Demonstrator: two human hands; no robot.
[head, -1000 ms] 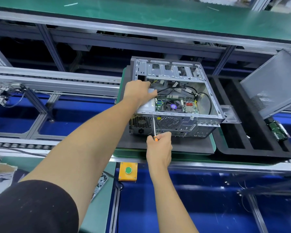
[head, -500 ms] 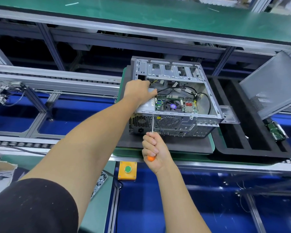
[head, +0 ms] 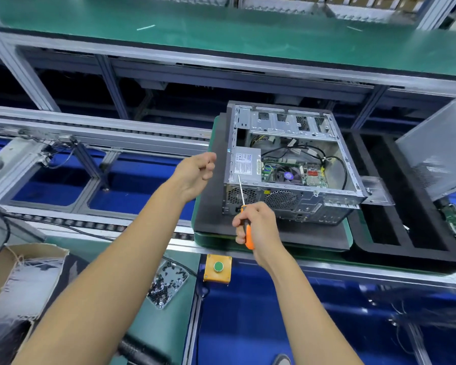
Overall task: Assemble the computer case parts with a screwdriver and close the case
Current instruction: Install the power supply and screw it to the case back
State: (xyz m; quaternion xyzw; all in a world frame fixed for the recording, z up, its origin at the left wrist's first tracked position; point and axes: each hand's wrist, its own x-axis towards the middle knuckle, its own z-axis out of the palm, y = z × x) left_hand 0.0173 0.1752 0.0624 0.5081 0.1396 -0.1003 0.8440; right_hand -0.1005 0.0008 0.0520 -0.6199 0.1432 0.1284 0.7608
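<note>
The open grey computer case (head: 287, 204) lies on a black mat (head: 211, 206) on the conveyor, its inside facing up. Motherboard, cables and the silver power supply (head: 245, 163) show within. My right hand (head: 258, 225) grips an orange-handled screwdriver (head: 248, 238) just in front of the case's rear panel. The thin shaft points up toward the near left top edge by the power supply. My left hand (head: 195, 172) hovers left of the case, apart from it, with fingers loosely curled and nothing visible in them.
The grey side panel (head: 437, 159) leans at the right above a black foam tray (head: 379, 233). A clear tray of small dark screws (head: 166, 283) and a yellow box with a green button (head: 217, 267) sit near me. A torn cardboard box (head: 24, 272) is at the lower left.
My left hand has lifted off the power supply and pulled back to the left. My right hand has re-gripped the screwdriver lower, showing more of its orange handle.
</note>
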